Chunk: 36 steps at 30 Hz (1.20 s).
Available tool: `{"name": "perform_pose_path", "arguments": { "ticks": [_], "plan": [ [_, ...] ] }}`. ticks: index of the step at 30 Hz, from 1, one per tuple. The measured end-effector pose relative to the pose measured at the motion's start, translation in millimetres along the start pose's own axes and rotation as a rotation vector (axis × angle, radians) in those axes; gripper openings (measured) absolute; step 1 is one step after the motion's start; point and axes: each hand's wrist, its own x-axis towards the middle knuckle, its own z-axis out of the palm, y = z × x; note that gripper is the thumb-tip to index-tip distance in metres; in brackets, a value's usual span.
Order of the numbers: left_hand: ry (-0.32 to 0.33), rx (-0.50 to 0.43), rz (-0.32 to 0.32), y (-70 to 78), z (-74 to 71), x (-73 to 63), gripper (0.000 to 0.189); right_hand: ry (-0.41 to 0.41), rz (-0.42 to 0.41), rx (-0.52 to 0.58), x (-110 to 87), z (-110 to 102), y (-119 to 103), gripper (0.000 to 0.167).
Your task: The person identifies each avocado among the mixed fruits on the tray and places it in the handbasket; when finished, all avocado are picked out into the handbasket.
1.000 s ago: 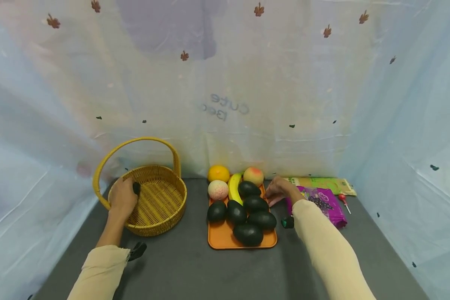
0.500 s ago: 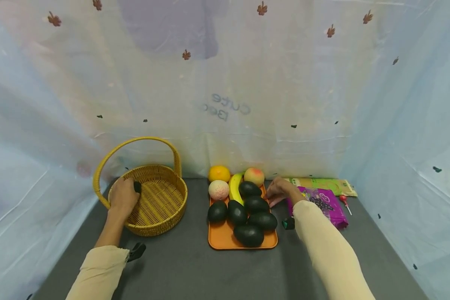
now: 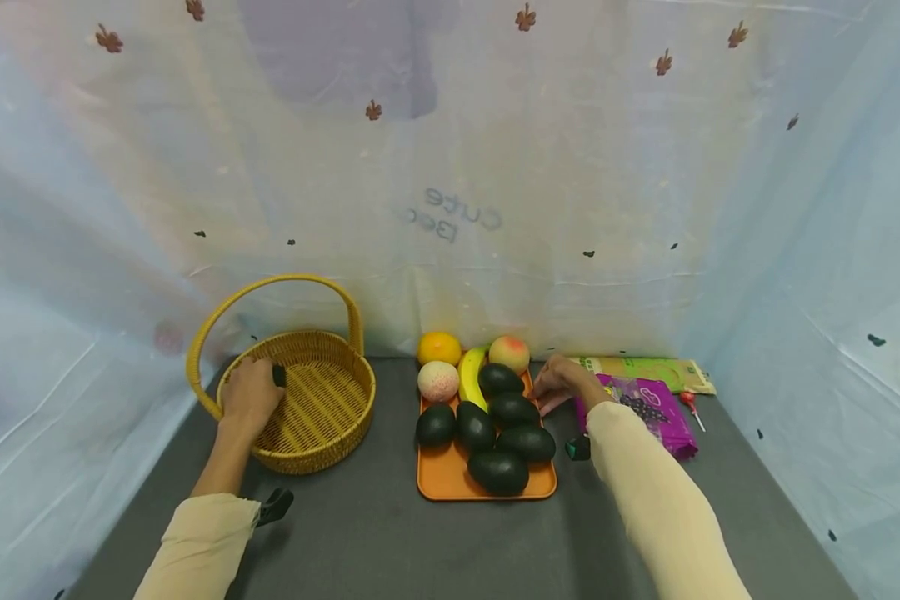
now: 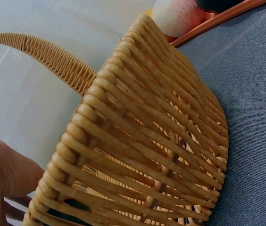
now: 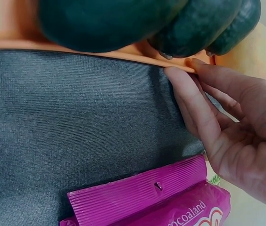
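Left hand (image 3: 251, 393) grips avocado (image 3: 279, 375) (mostly hidden) in basket (image 3: 311, 400); tray (image 3: 437, 477) holds six more.

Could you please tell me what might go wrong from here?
The right hand pinches the tray at its right rim only; raising that side could send the rounded avocados rolling. The orange and the peach sit at the tray's far end, so a jolt might knock them off. The left hand grips the wicker basket at one side, so a pull there may tilt it.
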Motion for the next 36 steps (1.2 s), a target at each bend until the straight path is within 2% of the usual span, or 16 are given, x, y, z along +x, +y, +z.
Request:
{"name": "perform_pose_path", "arguments": {
  "ticks": [9, 14, 18, 21, 28, 36],
  "plan": [
    [-0.032, 0.006, -0.016, -0.3, 2.5, 1.7, 0.045, -0.003, -0.013, 0.01, -1.1, -1.0, 0.3, 0.02],
    [-0.018, -0.003, -0.014, -4.5, 5.9, 3.5, 0.046, -0.001, -0.011, 0.01, 0.2, -0.7, 0.7, 0.018],
    [0.004, 0.004, -0.035, -6.2, 6.9, 3.3, 0.039, -0.002, -0.009, 0.005, 1.2, -0.4, 0.6, 0.019],
    [0.007, 0.005, -0.028, -5.9, 6.8, 2.7, 0.037, -0.002, -0.014, 0.002, 1.9, -0.5, 1.1, 0.019],
    [0.0, 0.008, -0.012, -4.5, 5.6, 1.2, 0.049, 0.014, 0.013, 0.012, 3.5, -0.3, -0.1, 0.013],
    [-0.006, 0.015, -0.006, -0.3, 2.9, 0.9, 0.057, 0.006, 0.005, 0.011, 3.5, -1.2, 0.8, 0.013]
  ]
}}
